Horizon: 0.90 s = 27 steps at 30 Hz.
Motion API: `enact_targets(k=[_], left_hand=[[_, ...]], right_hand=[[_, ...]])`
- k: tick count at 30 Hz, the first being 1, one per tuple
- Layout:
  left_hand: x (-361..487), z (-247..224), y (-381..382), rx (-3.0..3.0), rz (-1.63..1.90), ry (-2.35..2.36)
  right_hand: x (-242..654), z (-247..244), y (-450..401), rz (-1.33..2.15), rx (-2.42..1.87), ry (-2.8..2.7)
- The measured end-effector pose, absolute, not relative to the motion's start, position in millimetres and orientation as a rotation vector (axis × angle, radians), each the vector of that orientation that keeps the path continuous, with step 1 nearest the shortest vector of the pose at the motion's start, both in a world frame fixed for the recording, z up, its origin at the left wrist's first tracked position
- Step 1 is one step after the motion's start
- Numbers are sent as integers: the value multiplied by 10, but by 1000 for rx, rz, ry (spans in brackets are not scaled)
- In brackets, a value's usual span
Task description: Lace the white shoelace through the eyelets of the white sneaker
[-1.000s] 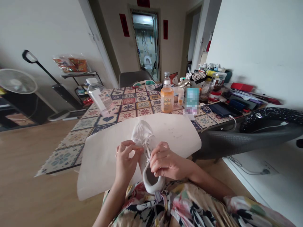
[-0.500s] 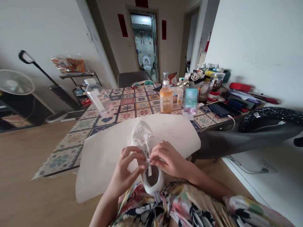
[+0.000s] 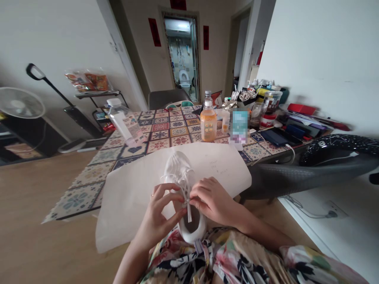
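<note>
A white lace-up shoe (image 3: 194, 232) lies on a large white paper sheet (image 3: 127, 201), its toe pointing away from me and its heel close to my lap. My left hand (image 3: 161, 209) is at the left of the shoe's opening, fingertips pinched at the lacing. From the right, my right hand (image 3: 210, 199) pinches at the same white shoelace (image 3: 189, 213), whose end hangs over the dark opening. The fingers partly cover where the laces meet.
A patterned tablecloth (image 3: 162, 134) covers the table. A clear bottle (image 3: 126, 124) stands left, an orange drink bottle (image 3: 208, 124) beyond the paper. Phones (image 3: 278, 136) and clutter lie at the right, by a grey chair (image 3: 284, 177).
Both hands keep their places at the lacing, with slight finger movement. The hanging lace end has shifted a little right and down.
</note>
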<state>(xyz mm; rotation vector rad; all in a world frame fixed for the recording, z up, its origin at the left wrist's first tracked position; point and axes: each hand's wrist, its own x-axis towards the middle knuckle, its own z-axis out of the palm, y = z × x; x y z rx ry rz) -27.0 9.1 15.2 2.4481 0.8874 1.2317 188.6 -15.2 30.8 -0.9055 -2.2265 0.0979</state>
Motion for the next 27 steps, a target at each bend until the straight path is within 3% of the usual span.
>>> enact_targets(k=[4,7,14,16,21,27], left_hand=[[-265,136,85,2432,1232,881],[-259,143,80,2426,1237,886],[-212,180,58,2379,1244,917],[-197,174,58,2354,1237,915],[-180,143,59,2346,1185,890],[-160,133,37,2347,1164,894]], right_hand=[[1870,303,-169,55,-923,-2228],[1890,388,-228,238,-775,-2197],[2044,629,-267,930,334,-2307],[2076,604,-243,895,146,-2332],[2059,427,-172,419,-828,-2195],[1991,343,-128,396,-747,-2203]])
